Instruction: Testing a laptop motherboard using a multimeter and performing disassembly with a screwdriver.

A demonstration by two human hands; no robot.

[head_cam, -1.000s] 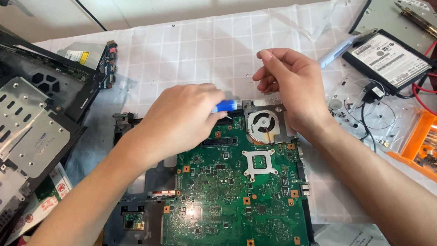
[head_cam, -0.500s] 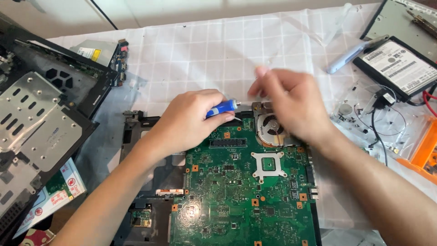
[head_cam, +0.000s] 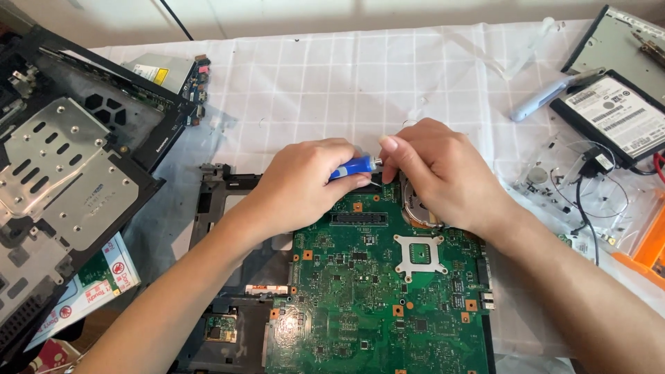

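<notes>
A green laptop motherboard (head_cam: 377, 284) lies in a black chassis frame (head_cam: 208, 208) on the white checked cloth. My left hand (head_cam: 305, 183) is closed on a small blue-handled screwdriver (head_cam: 352, 167) that points right, over the board's top edge. My right hand (head_cam: 443, 173) rests over the copper cooling fan (head_cam: 415, 208) at the board's upper right, its fingertips pinched at the screwdriver's metal tip. What the fingers pinch is hidden.
A dismantled black laptop base with a metal plate (head_cam: 62, 180) fills the left. An optical drive (head_cam: 163, 69) lies at top left. A hard drive (head_cam: 613, 114), a grey pen-like tool (head_cam: 547, 97), loose wires (head_cam: 589, 180) and an orange tray (head_cam: 654, 242) sit at right.
My right hand came down from above the cloth to the screwdriver's tip beside the fan. The left hand kept its hold on the screwdriver.
</notes>
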